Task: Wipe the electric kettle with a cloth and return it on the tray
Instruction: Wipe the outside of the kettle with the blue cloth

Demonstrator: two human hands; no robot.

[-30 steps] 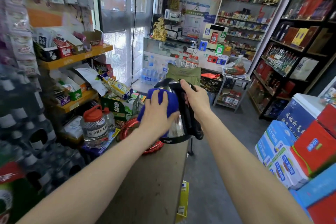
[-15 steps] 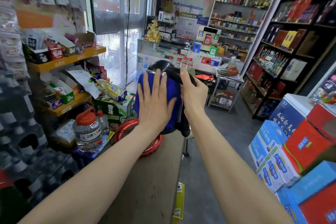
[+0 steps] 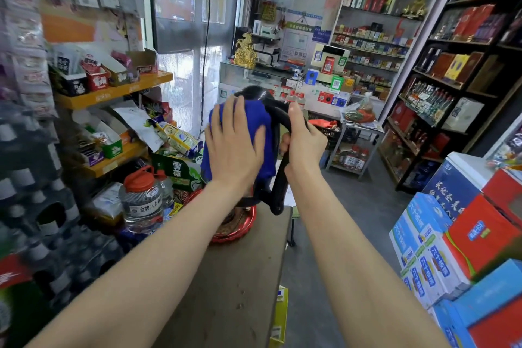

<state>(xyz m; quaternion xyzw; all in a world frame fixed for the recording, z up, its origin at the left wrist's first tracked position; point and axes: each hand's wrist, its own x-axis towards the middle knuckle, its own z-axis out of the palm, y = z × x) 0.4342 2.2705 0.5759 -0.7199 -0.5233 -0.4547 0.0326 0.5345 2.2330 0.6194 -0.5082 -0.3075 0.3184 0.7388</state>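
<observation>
Shop counter: right hand (image 3: pixel 303 144) clenched on kettle (image 3: pixel 278 178) handle, left hand (image 3: pixel 234 147) flat, pressing blue cloth (image 3: pixel 255 116) on its side; red tray (image 3: pixel 243 232) directly below both hands.

Stocked shop shelves (image 3: pixel 477 42), grey floor (image 3: pixel 364 206)

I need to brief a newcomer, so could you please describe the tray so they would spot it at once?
Find the brown table. At its far end, below the kettle being wiped, lies the tray. It is round, shiny and red, unlike the clear jug beside it.
</observation>
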